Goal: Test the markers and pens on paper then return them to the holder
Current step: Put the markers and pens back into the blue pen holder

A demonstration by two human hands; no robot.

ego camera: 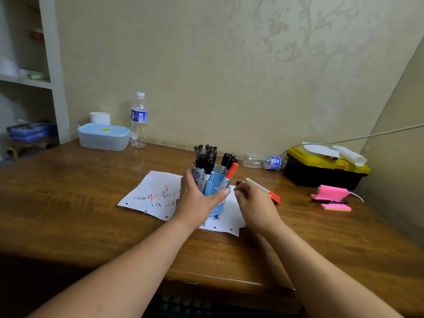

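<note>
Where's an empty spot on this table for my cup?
The bare wood left of the paper, in front of the blue-lidded box, is free. So is the near right corner, below the pink sticky notes. It is crowded by the pen holder, which the left hand grips, with the right hand and red markers beside it.

Left hand (195, 196) around blue holder (218, 182) on paper (151, 187); red-capped marker (263, 189) in right hand (254, 203).

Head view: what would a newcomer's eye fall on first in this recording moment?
The blue holder, crammed with markers, stands at the middle of the wooden table with the left hand gripping it. Just to its right, the right hand holds a red-ended marker. Under both lies the paper, streaked with red and black test strokes.
</note>
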